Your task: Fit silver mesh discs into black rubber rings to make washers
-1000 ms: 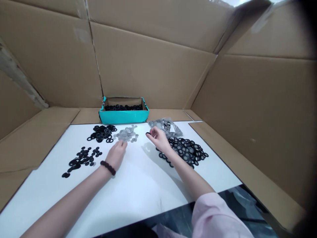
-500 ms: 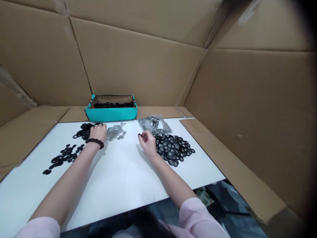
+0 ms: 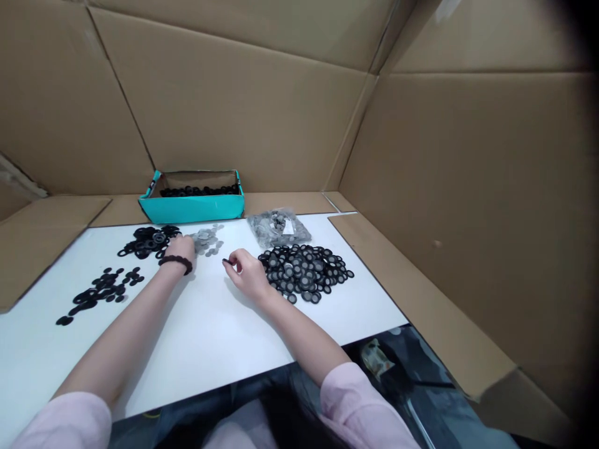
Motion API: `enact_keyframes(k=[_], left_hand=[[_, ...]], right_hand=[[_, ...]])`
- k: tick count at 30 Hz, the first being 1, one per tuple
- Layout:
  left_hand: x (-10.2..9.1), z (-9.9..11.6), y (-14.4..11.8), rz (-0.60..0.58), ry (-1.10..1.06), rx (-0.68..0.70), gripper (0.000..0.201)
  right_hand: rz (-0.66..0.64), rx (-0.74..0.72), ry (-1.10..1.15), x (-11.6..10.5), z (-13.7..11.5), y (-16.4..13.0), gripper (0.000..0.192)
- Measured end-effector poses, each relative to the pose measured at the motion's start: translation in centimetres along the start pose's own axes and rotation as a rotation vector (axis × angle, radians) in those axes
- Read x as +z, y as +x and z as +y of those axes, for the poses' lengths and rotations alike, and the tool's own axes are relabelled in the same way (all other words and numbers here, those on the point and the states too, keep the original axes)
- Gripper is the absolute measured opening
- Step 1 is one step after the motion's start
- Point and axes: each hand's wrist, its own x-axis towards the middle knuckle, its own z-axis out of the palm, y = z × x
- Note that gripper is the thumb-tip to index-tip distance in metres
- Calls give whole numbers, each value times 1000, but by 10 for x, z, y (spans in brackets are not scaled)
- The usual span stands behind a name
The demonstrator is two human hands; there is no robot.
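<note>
Black rings [image 3: 144,244]; grey discs [image 3: 204,241]; black-rimmed, grey-centred pieces [image 3: 305,280]; teal box [image 3: 194,209]; white tabletop [image 3: 210,349].

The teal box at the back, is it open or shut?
Open: no lid covers the top of the teal box, and you can see black pieces inside.

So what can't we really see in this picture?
All in the head view:
- Left hand: its own back hides the fingertips, so I can't tell what they hold.
- Small black piece in the right hand: too small and partly covered to tell ring or disc.
- Teal box: its front wall hides the bottom inside.
- Plastic bag: any print on its white patch is too small.
</note>
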Motion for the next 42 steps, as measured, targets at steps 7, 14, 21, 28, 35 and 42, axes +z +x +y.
enact_keyframes(k=[7,14,21,28,35,42], left_hand=[[7,-10,1,73,-166,-36,44],[39,14,-8,133,-272,-27,53],[43,17,10,97,-369,-8,64],[45,35,23,67,-438,135,60],[29,32,46,10,-527,209,55],[20,30,34,18,-579,294,64]], right_hand=[[20,-20,6,-4,-2,1,14],[-5,-14,7,-4,-3,0,15],[-17,4,24,-6,-6,-1,15],[3,-5,18,-6,-2,1,14],[6,8,9,-6,2,1,15],[74,40,30,-9,10,5,15]])
